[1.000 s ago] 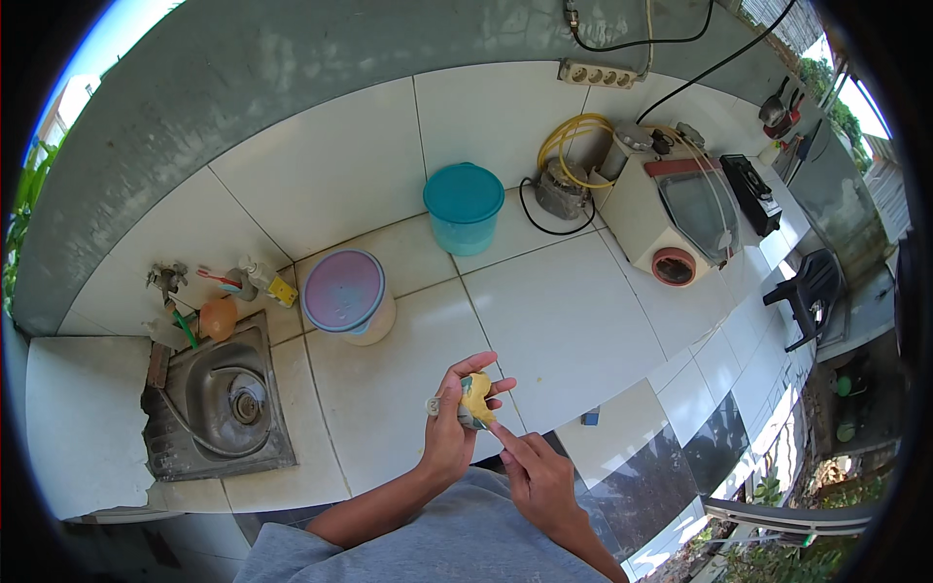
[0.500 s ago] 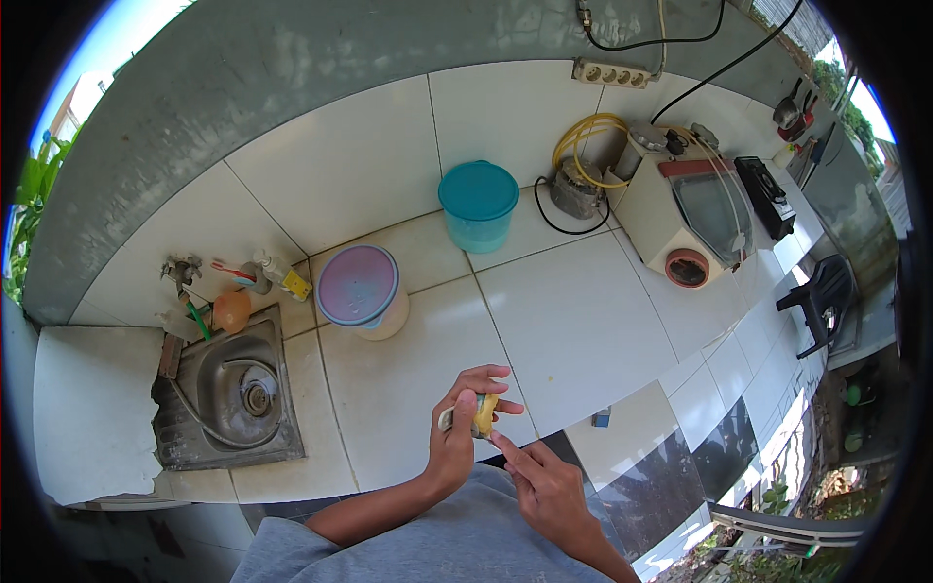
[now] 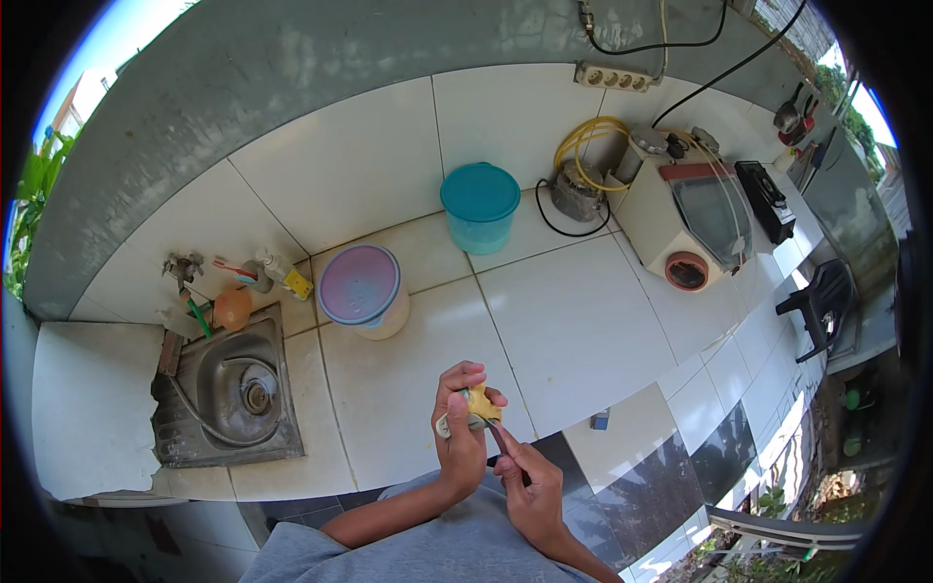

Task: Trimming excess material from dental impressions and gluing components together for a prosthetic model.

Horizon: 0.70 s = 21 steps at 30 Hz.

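Note:
Above the counter's front edge, my left hand (image 3: 459, 428) is closed around a lumpy yellow thing (image 3: 483, 402), with its fingers curled over the far side. A pale, rounded grey-white part (image 3: 474, 422) shows under the yellow, beside the thumb; what it belongs to is unclear. My right hand (image 3: 532, 483) grips a thin knife-like tool (image 3: 499, 439), and its tip touches the lower right of the yellow thing. The blade is too small to make out well.
A steel sink (image 3: 255, 394) lies at the left. Behind my hands stand a purple-lidded tub (image 3: 362, 284) and a teal-lidded bucket (image 3: 480, 206). At the back right are a grey motor-like device (image 3: 579, 197), a cream box (image 3: 671, 216) and a black chair (image 3: 819, 301).
Both hands have shifted slightly left. The yellow thing has turned in my left hand, and the tool in my right hand now points up more steeply against it.

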{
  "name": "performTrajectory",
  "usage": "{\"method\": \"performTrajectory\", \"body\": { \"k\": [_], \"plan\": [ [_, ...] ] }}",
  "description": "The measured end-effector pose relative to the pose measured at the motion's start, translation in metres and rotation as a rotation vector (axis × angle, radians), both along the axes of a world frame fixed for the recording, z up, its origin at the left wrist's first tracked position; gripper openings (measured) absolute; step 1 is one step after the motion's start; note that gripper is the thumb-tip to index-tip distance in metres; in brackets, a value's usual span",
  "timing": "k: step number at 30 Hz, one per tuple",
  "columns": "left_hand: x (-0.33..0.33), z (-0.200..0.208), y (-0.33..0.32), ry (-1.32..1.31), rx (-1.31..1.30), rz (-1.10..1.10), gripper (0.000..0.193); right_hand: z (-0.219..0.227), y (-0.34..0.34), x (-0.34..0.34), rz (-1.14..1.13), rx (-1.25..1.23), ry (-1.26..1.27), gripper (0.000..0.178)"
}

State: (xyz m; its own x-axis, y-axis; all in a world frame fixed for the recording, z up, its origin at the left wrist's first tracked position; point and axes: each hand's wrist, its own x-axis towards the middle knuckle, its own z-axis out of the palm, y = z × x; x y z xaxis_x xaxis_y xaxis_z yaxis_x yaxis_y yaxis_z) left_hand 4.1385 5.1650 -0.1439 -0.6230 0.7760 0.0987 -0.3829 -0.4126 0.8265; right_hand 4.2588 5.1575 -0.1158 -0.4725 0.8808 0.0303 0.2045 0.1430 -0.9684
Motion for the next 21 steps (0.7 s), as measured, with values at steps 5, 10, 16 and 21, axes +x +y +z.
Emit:
{"method": "performTrajectory", "body": {
  "k": [5, 10, 16, 21],
  "plan": [
    [-0.010, 0.007, -0.001, 0.126, 0.047, -0.050, 0.047, 0.002, 0.011, 0.000, 0.025, 0.080, -0.009, 0.036],
    [-0.026, 0.021, -0.016, -0.170, 0.116, -0.343, 0.053, 0.005, 0.024, 0.014, 0.141, 0.412, -0.248, 0.046],
    [-0.029, 0.038, -0.022, -0.332, -0.135, -0.368, 0.074, 0.015, 0.047, 0.028, 0.271, 0.619, -0.373, 0.053],
    [-0.040, 0.043, -0.027, -0.595, -0.136, -0.500, 0.085, 0.022, 0.051, 0.030, 0.338, 0.650, -0.379, 0.055]
  ]
}}
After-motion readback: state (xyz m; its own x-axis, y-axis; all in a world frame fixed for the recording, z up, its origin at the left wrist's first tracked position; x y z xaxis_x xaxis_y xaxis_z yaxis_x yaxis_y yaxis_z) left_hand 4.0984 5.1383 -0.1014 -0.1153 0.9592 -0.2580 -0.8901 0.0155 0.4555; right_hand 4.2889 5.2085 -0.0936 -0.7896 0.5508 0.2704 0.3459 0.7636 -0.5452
